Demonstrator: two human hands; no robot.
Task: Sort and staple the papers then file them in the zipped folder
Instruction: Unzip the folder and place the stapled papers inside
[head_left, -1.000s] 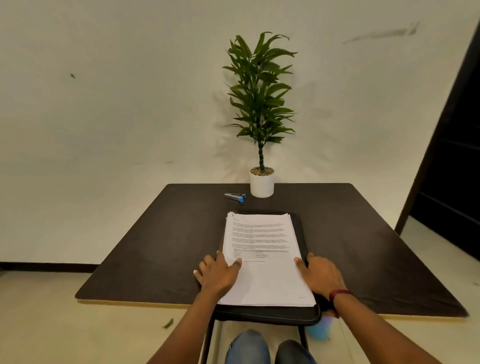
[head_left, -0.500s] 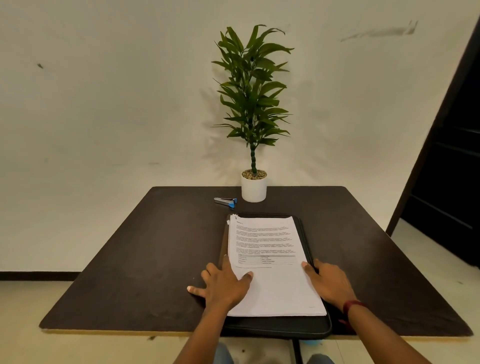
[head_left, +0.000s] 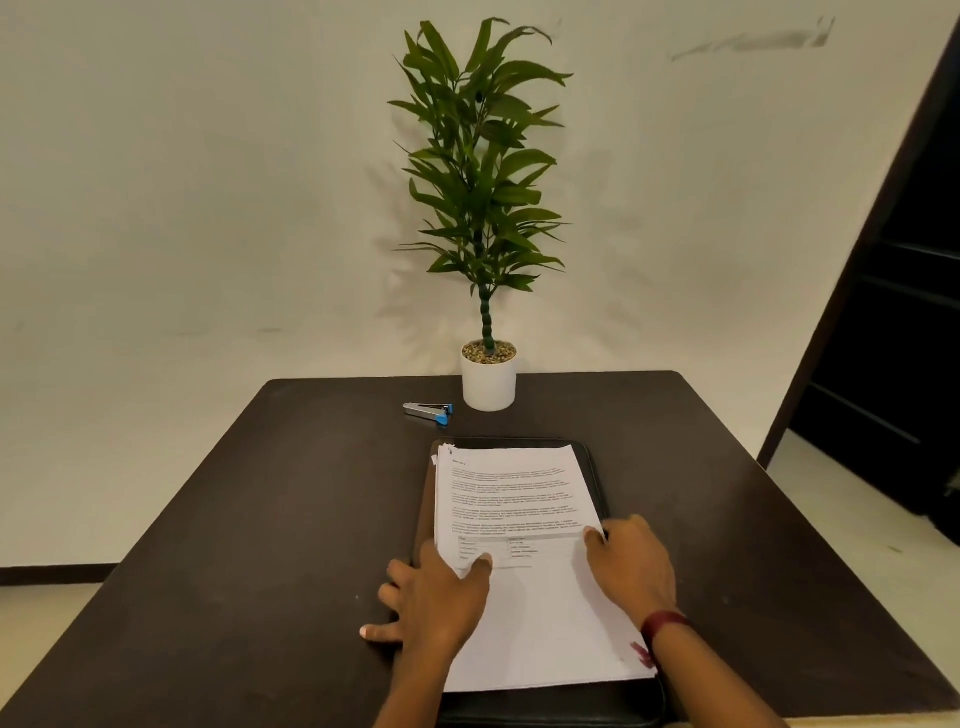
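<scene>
Barely begun, I judge: the papers (head_left: 519, 530) lie loose on the closed black folder (head_left: 597, 478) at lower centre, left hand (head_left: 436, 597) and right hand (head_left: 631, 564) spread flat on their edges, gripping nothing, the stapler (head_left: 428, 410) untouched at mid-frame.

A table (head_left: 260, 519) stands against the wall (head_left: 182, 182), and a folder (head_left: 592, 462) lies on it at the near middle, running from the front edge toward the centre. A stack of papers (head_left: 514, 483) lies on the folder, covering most of it, with a strip of folder showing along the right and near sides. The left hand (head_left: 436, 597) rests across the left edge of the papers, partly on the table; the right hand (head_left: 631, 566) rests on their right edge. Behind the folder, a stapler (head_left: 428, 410) lies on the table, and just right of it a potted plant (head_left: 488, 382) stands at the far edge, by the wall. A doorway (head_left: 893, 338) opens to the right of the table.
</scene>
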